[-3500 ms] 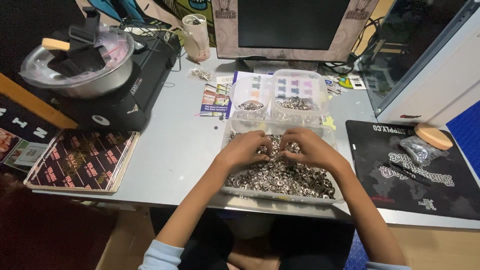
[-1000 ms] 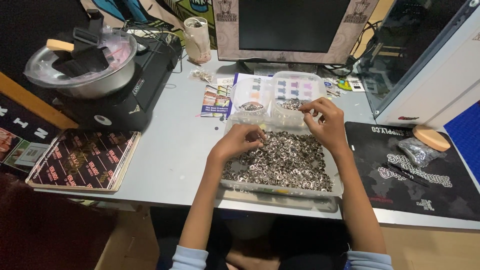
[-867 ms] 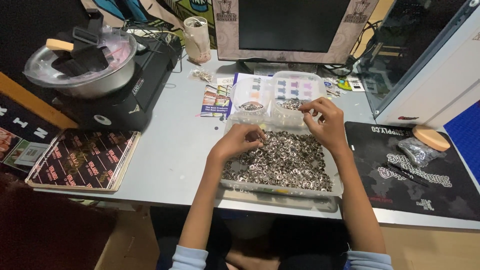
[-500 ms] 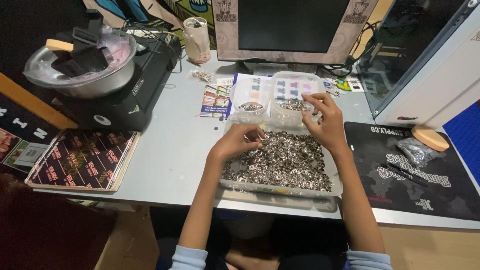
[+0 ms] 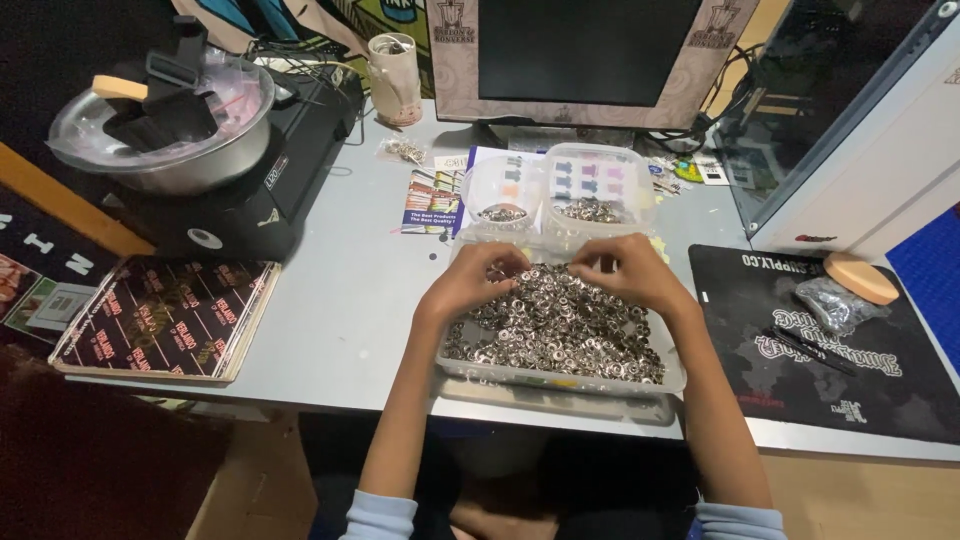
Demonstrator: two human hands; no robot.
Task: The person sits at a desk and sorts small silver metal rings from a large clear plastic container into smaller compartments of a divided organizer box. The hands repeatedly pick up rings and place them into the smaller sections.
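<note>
A grey tabletop (image 5: 350, 300) carries everything, with a dark monitor (image 5: 590, 50) standing at its far edge. To the left sits a black machine (image 5: 250, 190) with a metal bowl (image 5: 165, 125) on top, covered in clear film and holding black parts. Nearer the person on that side lies a dark patterned booklet stack (image 5: 165, 315). On the right a black printed mat (image 5: 830, 350) bears a small bag of metal pieces (image 5: 835, 300), a pen and a tan round pad (image 5: 862, 277).

In the middle, close to the near edge, stands a clear plastic tray (image 5: 560, 380) heaped with small silver metal rings (image 5: 560, 335). Just behind it, touching or nearly so, are two clear tubs: a small round tub (image 5: 503, 190) on the left and a larger tub (image 5: 600, 185) on the right, each with a little pile of the same rings at the bottom. They rest on printed sheets (image 5: 435, 200). A pale cup (image 5: 393, 75) stands further back.

The left hand (image 5: 470, 285) rests on the far left part of the heap, its grip curled, fingertips pressed together on some rings. The right hand (image 5: 630, 275) lies on the far right part, fingers bent and pinched toward the left hand; whether it holds a ring cannot be told. Both forearms cross the tray's near rim, with pale blue sleeves at the bottom.
</note>
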